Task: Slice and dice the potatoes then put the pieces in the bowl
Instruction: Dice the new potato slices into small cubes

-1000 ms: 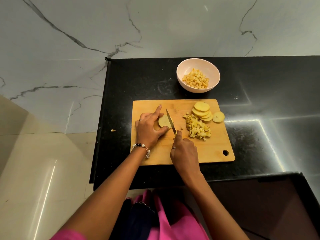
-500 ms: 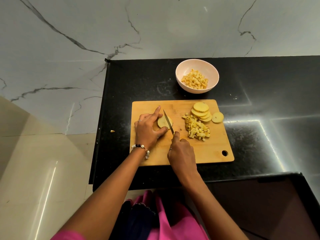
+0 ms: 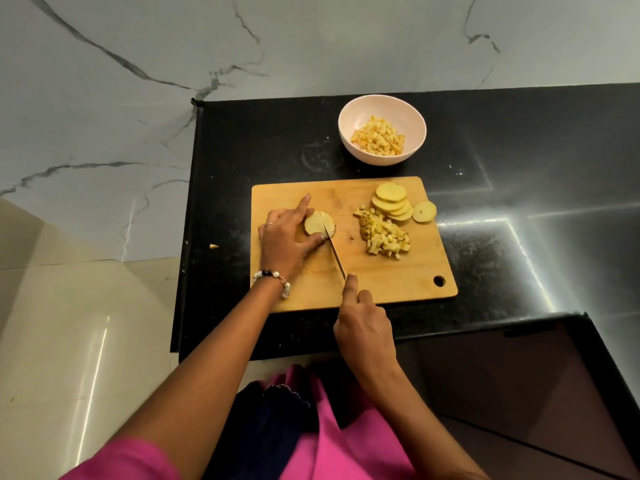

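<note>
On the wooden cutting board [image 3: 391,285] lies a round potato slice [image 3: 316,224]. My left hand [image 3: 287,237] pinches it between forefinger and thumb. My right hand [image 3: 363,327] grips a knife [image 3: 334,252] whose blade runs across the slice's right part. A heap of diced potato [image 3: 384,235] sits to the right, with a stack of round slices [image 3: 393,201] behind it and one loose slice [image 3: 424,212] at the board's right edge. The pale pink bowl [image 3: 349,126] behind the board holds diced pieces.
The board lies on a black stone counter [image 3: 519,161] whose left edge falls off to a marble floor. A small potato scrap [image 3: 214,246] lies just off the counter's left edge. A dark cabinet corner [image 3: 571,393] stands at the lower right.
The knife has slid back toward me along the slice, and my right hand has drawn back to the board's near edge. My left hand still holds the slice.
</note>
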Demonstrator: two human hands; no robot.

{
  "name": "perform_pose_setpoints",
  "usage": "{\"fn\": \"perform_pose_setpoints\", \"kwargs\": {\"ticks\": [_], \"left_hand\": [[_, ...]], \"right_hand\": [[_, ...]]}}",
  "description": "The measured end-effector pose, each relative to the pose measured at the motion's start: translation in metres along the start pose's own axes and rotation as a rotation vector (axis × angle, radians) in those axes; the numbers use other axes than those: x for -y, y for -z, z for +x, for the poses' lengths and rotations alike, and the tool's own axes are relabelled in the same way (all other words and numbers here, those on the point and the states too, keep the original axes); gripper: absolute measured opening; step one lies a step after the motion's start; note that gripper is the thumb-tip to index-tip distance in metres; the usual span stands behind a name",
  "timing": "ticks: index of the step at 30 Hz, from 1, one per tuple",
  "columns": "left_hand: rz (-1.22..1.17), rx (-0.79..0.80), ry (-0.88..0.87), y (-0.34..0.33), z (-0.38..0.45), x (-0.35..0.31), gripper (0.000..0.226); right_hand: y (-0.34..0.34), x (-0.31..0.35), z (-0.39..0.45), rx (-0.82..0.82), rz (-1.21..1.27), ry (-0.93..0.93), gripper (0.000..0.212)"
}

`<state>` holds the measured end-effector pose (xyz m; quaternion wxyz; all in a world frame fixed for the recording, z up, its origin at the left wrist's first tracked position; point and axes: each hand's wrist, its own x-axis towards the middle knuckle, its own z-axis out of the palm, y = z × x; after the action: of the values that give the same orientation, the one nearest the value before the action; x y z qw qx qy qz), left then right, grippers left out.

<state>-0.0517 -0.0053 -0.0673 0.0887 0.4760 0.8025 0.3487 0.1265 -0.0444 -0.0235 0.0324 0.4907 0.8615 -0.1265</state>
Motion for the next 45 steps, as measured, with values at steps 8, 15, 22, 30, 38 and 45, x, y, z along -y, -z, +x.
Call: {"fn": "perform_pose_setpoints", "kwargs": {"ticks": [8,15,22,30,38,45], "left_hand": [[-0.095,0.024,0.005,0.005,-0.001,0.003,0.084],[-0.104,0.012,0.006,0.009,-0.001,0.001,0.081],[-0.11,0.016,0.014,0.008,-0.001,0.001,0.081],[-0.12,0.015,0.021,0.009,-0.001,0.0,0.079],[-0.12,0.011,0.017,0.007,0.0,0.001,0.078],[-0.105,0.002,0.007,0.007,-0.001,0.0,0.077]], "right_hand": [[0.019,0.001,0.021,-0.104,0.195,0.018,0.055],[0.014,0.011,0.055,-0.1,0.164,0.052,0.056],[0.011,0.016,0.06,-0.131,0.152,0.076,0.053],[0.01,0.014,0.059,-0.137,0.139,0.077,0.053],[0.011,0.014,0.067,-0.143,0.134,0.117,0.049],[0.011,0.013,0.055,-0.098,0.1,0.137,0.052]]}}
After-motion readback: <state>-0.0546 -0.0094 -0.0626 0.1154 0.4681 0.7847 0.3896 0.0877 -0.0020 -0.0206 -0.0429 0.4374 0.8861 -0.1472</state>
